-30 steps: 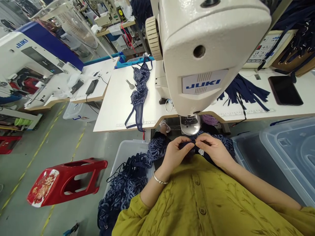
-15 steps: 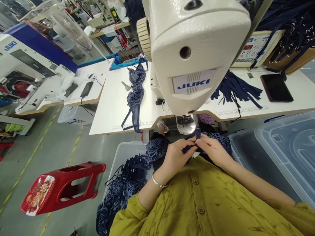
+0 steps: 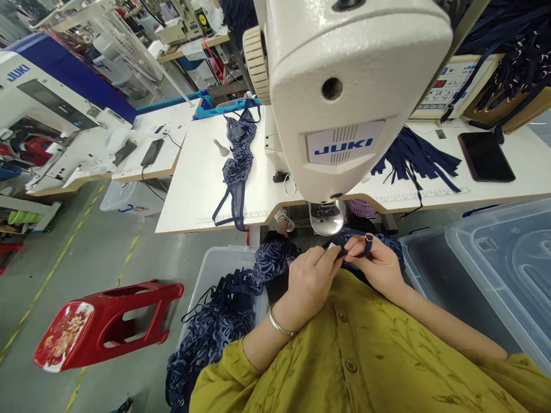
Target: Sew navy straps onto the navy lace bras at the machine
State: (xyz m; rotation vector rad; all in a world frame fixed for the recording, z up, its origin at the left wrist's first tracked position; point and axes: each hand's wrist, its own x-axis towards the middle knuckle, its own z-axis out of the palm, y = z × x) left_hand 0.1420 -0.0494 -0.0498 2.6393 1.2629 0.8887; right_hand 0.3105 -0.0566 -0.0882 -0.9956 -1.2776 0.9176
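While left hand (image 3: 310, 281) pinches navy strap (image 3: 369, 244), right hand (image 3: 381, 268) likewise clamped, strap's loop against it.

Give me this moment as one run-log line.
left hand: holding navy fabric | right hand: holding navy fabric | patterned bra: on table, left of sewing machine | phone: on table, right side

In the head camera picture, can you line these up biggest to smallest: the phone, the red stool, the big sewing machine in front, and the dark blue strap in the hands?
1. Big sewing machine, though being near the camera helps
2. Red stool
3. Phone
4. Dark blue strap, just the part showing
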